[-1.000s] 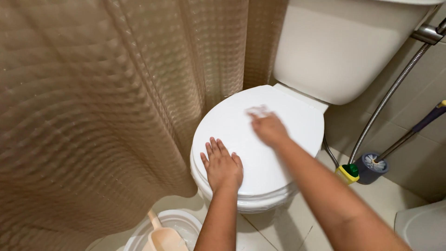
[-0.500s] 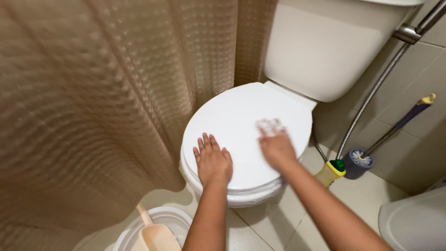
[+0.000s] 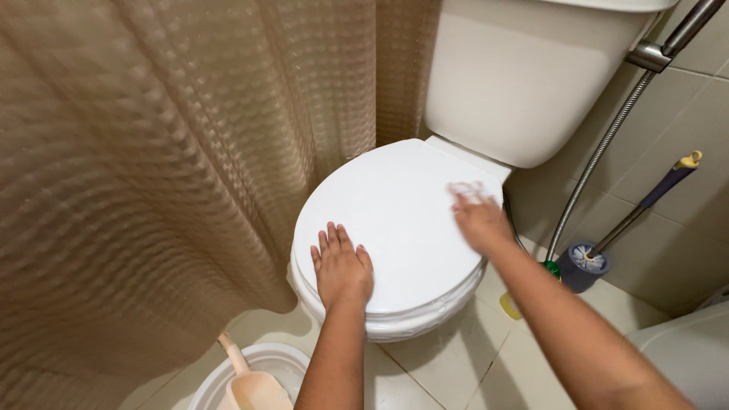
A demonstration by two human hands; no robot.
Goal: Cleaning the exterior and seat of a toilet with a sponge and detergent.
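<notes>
The left hand (image 3: 342, 269) lies flat on the white toilet lid (image 3: 395, 220), near the front edge. Its fingers (image 3: 332, 240) are open and spread out, and they hold nothing. The right hand (image 3: 479, 221) is on the far right side of the lid, close to the tank (image 3: 524, 76). It presses a small white cloth (image 3: 465, 188) onto the lid. The cloth looks blurry and sticks out past the fingertips. The right fingers look stretched out over the cloth, but the blur means I cannot tell if they grip it.

The lid is shut on the toilet bowl (image 3: 402, 323). A brown shower curtain (image 3: 167, 175) hangs on the left, just beside the toilet. On the right, a shiny metal hose (image 3: 600, 152) runs down the tiled wall (image 3: 683, 114). A toilet brush (image 3: 653, 197) with a purple handle leans in its grey holder (image 3: 581, 266) on the floor (image 3: 456, 364). A yellow bottle with a green cap (image 3: 552, 267) peeks out behind the right arm. At the bottom, a tan scoop (image 3: 254, 387) sits in a white bucket (image 3: 281, 361).
</notes>
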